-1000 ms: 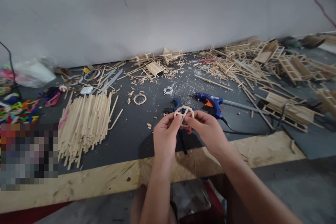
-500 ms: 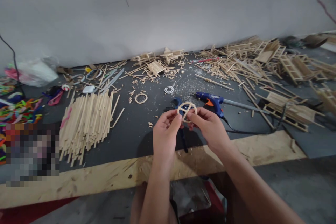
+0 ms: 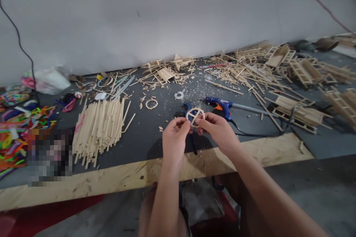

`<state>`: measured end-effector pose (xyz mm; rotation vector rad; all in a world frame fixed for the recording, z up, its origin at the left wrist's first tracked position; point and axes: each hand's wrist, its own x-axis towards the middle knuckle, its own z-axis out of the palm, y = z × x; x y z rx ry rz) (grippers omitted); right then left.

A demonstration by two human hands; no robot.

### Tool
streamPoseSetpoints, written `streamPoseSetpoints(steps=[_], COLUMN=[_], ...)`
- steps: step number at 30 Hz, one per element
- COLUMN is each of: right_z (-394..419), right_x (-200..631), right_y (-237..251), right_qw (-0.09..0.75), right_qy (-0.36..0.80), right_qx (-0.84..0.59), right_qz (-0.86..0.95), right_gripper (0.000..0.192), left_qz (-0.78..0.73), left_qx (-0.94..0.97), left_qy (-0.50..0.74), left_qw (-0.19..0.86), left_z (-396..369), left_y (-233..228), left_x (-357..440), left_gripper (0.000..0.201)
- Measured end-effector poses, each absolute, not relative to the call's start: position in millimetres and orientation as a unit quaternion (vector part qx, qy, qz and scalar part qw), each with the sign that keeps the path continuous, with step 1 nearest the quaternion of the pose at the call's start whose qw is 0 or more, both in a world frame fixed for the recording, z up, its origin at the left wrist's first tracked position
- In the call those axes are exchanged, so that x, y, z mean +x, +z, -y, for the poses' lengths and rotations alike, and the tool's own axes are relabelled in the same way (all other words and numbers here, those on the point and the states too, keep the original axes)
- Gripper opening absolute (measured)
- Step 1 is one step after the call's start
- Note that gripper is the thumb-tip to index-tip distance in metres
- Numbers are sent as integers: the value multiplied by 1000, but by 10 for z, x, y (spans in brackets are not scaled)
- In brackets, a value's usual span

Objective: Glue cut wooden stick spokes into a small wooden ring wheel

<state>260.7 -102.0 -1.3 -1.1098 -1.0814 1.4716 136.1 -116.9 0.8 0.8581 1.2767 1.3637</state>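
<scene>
Between both hands, above the table, is a small wooden ring point(image 3: 195, 110) made of short stick pieces, with sticks across its inside. My left hand point(image 3: 175, 133) pinches its left side with thumb and fingers. My right hand point(image 3: 218, 129) is closed on the right side, its thumb over the lower part of the ring. Just behind and below the ring lies a blue and black tool point(image 3: 188, 107), partly covered by my hands. A blue glue gun point(image 3: 219, 106) with an orange trigger and a clear glue stick lies to the right.
A second wooden ring point(image 3: 151, 104) and a white perforated disc point(image 3: 178, 95) lie farther back. Left are a pile of wooden sticks point(image 3: 100, 129) and colourful pipe cleaners point(image 3: 13, 144). Stick models point(image 3: 300, 113) and scraps crowd the right; the black cord point(image 3: 250, 134) runs beside them.
The camera view has shifted, so the table's things appear slightly farther right on the left side. The ring is tilted a little differently; both hands still grip it.
</scene>
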Motion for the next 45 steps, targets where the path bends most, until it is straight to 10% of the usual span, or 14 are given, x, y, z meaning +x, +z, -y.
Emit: streamPoseSetpoints(steps=[23,45], right_z=[1112,546], right_x=[3525,3553], right_y=[24,-248], right_qw=[575,488], right_qy=[525,546], right_qx=[-549,-602], right_qz=[304,318], right_gripper=[21,20], left_qz=[-584,-596], left_qx=[323,346], left_qy=[625,566], left_qw=[405,452], left_z=[1270,1219], left_y=[36,-52], left_x=[903,889], left_gripper=[25,27])
